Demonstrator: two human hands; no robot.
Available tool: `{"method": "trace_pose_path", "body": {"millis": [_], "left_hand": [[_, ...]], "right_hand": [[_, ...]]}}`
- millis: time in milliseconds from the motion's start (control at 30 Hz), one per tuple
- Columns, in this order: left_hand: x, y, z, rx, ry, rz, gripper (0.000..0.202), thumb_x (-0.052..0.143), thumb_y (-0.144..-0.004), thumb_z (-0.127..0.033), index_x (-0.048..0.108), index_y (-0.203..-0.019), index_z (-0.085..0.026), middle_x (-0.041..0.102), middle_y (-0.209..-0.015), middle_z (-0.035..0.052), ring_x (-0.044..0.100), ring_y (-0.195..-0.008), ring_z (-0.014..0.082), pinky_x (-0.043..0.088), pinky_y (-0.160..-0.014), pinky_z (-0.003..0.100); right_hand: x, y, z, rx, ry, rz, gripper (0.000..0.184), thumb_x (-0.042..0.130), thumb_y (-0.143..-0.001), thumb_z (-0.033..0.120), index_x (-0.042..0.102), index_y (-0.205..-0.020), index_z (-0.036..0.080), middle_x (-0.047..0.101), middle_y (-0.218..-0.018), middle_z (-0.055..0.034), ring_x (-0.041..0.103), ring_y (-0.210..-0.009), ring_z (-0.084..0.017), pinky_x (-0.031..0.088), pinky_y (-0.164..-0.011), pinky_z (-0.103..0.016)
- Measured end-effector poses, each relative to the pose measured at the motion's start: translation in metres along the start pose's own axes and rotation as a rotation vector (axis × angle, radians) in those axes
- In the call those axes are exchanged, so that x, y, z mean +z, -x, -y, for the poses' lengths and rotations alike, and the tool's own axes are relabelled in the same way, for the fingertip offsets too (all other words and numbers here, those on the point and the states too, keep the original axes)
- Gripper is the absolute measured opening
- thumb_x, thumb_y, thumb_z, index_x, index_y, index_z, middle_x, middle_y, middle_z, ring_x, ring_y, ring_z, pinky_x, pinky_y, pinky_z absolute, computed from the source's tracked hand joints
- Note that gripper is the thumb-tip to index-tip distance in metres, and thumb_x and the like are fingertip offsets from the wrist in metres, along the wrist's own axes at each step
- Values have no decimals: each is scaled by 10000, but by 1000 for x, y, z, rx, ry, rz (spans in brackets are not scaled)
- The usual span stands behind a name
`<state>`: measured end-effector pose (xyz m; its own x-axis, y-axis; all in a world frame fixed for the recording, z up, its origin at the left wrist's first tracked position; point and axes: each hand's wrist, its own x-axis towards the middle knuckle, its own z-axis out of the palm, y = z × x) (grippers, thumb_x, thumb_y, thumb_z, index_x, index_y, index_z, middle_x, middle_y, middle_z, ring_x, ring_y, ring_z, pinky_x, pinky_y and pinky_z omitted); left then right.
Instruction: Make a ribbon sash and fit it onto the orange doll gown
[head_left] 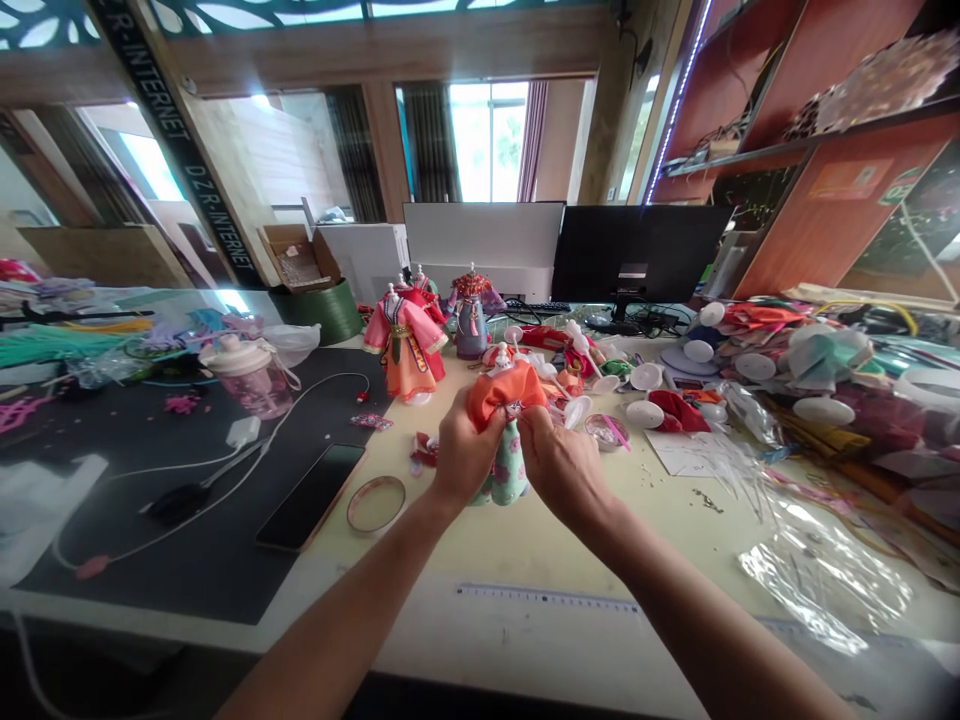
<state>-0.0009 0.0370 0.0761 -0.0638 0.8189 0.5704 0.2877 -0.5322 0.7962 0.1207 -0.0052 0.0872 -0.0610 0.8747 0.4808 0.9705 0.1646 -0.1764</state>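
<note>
A small doll mannequin (504,358) with a white neck knob stands on the table in front of me. It wears an orange top (501,388) and a pale green skirt with pink flowers (508,470). My left hand (466,445) is closed on the orange top at its left side. From the other side, my right hand (559,455) pinches at the waist, where the top meets the skirt. Its fingertips hide whatever small piece is between them. Both hands nearly meet at the mannequin's front.
Dressed doll mannequins (405,345) stand behind. A tape roll (376,503), a phone (313,495) and a pink bottle (251,375) lie or stand left. A ruler (547,598) lies in front. Right are a bead dish (606,432), plastic bags (825,570) and piled fabric (795,350).
</note>
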Motion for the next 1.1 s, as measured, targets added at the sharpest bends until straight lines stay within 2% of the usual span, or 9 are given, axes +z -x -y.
{"method": "trace_pose_path", "body": {"millis": [267,467,567,733,967,1100], "left_hand": [[0,2,1,24,17,42,301,617,-788,-257,556,-1075,-186,663,-892,28,636,-828,177,503,-744,287],[0,5,0,11,25,51,276,618,-791,-262,559,-1052,-194,650,-813,3,610,-733,156,490,-690,269],[2,6,-2,-1,45,50,247,612,-792,-248,572,-1029,-193,653,-842,11,605,-757,159,481,-702,267],[6,7,-2,7,94,30,256,605,-783,-205,571,-1036,-192,650,-852,13,597,-778,160,478,-729,276],[9,10,-6,10,94,-1,250,602,-788,-219,560,-1033,-188,653,-913,33,613,-843,171,487,-784,300],[9,8,-5,8,61,-21,270,602,-773,-198,559,-1039,-191,661,-910,35,627,-847,179,499,-772,304]], "right_hand": [[-8,-5,11,82,89,79,219,324,-915,247,512,-840,165,561,-528,-36,434,-410,-145,149,-460,-268],[-12,-10,16,54,107,109,201,347,-893,212,535,-842,163,586,-547,-64,537,-475,-185,183,-472,-271],[-13,-13,18,49,106,117,164,390,-859,192,550,-840,163,595,-560,-69,554,-498,-188,191,-480,-275],[-15,-16,14,36,104,116,158,405,-847,195,560,-851,168,592,-574,-53,514,-478,-159,167,-473,-275],[-18,-9,0,7,-12,134,254,352,-900,273,551,-771,181,519,-539,3,335,-421,-100,161,-452,-248],[-23,-6,-1,-11,-83,137,253,362,-903,264,564,-776,179,528,-541,8,350,-432,-97,169,-450,-240]]}}
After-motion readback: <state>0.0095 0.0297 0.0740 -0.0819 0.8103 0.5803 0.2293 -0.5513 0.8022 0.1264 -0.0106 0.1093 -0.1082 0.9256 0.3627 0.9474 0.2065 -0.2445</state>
